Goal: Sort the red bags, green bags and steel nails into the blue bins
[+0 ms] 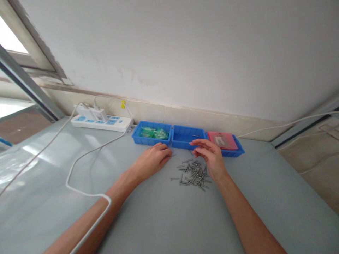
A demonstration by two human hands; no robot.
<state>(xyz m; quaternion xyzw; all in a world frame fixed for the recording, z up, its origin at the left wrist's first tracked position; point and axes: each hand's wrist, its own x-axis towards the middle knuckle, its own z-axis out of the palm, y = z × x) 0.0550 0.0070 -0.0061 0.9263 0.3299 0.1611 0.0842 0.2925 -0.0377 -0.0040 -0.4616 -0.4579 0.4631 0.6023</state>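
"White wall [185, 63] first, rising behind the far edge of the grey tabletop [164, 225]. What stands along that edge?"

"Near the far left corner, a white power strip [99, 124] with plugs in it; a white cable [82, 192] loops from there across the left side. Farther right, three blue bins sit side by side along the far edge: left bin [151, 141], middle bin [185, 138], right bin [233, 153]."

"And the hands?"

"The left hand [153, 157] is down on the tabletop before the left bin, fingers curled. A screw lies right at the fingertips; I cannot tell whether they grip it. The right hand [212, 158] hovers by the middle bin's front right corner, open, its fingers bent and parted."

"What do the bins carry?"

"Flat pink packets [228, 139] lie on the right bin, overlapping its front rim. Crumpled green packets [155, 133] fill the left one."

"Where are the metal screws?"

"In a loose pile [194, 173] on the tabletop, in front of the middle bin and just beside the right hand, pointing every way."

"Anything smaller?"

"A single screw [195, 136] inside the middle bin, toward its right end."
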